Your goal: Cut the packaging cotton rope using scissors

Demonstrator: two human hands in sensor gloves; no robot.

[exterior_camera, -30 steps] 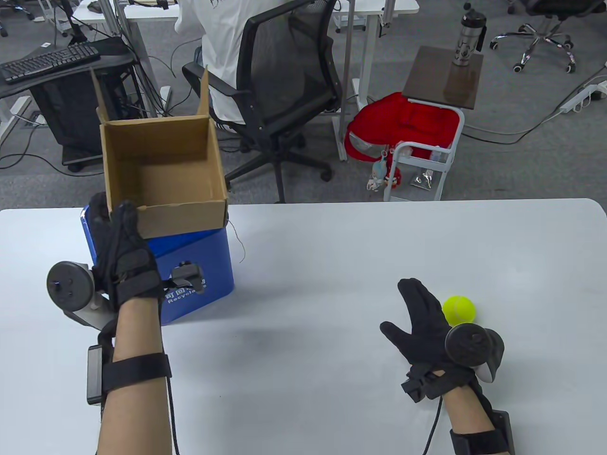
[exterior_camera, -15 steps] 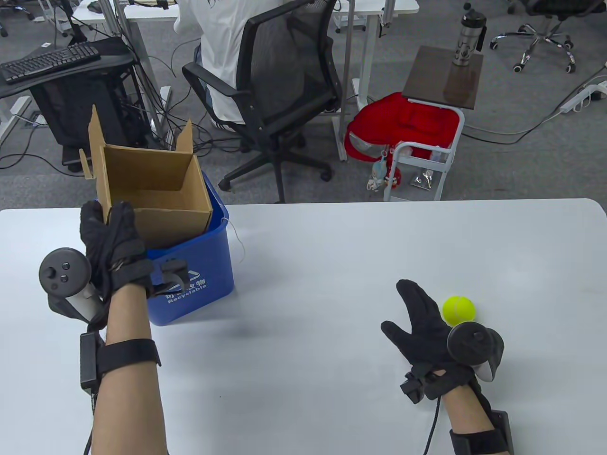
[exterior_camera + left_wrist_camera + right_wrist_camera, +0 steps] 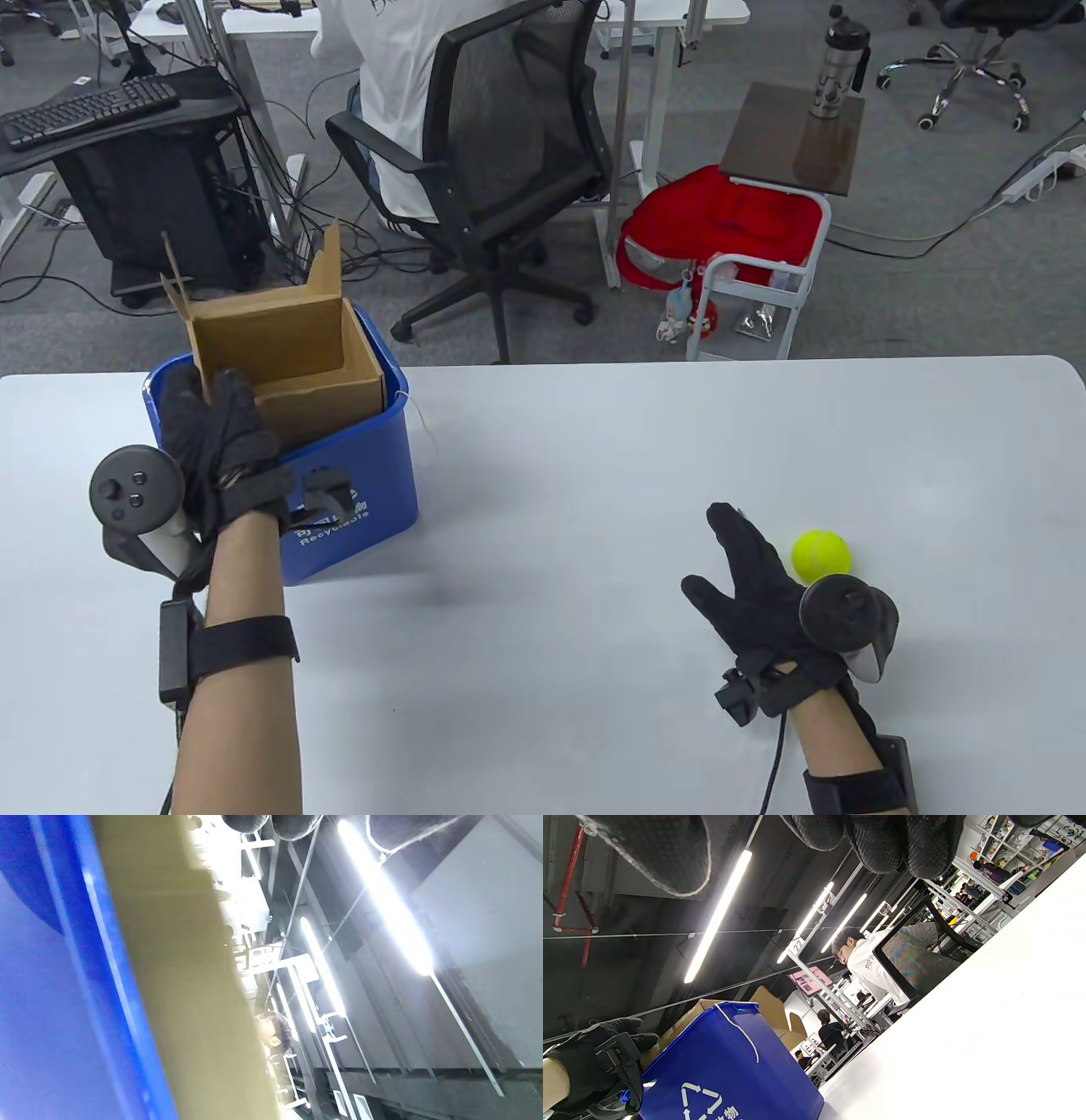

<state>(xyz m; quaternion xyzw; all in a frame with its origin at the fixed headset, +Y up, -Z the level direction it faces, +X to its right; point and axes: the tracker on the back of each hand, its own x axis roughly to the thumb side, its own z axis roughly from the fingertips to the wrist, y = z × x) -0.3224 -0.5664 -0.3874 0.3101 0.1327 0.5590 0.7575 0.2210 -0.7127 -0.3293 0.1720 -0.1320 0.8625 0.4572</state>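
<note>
A: Open office behind, white table (image 3: 594, 441) in front. Where's the cotton rope?
B: A thin pale rope (image 3: 422, 422) hangs over the near right rim of the blue recycling bin (image 3: 373, 501) and trails down its side. No scissors in any view.
A: And the hands?
B: The left hand (image 3: 216, 441) grips the near wall of the cardboard box (image 3: 297, 365), which sits partly inside the bin. The right hand (image 3: 759, 577) is held spread and empty above the table, just beside the tennis ball (image 3: 820, 554).
A: So which step?
B: Clearing up, I'd judge: box going into the bin. Next the left hand needs to let go so the box drops in
</note>
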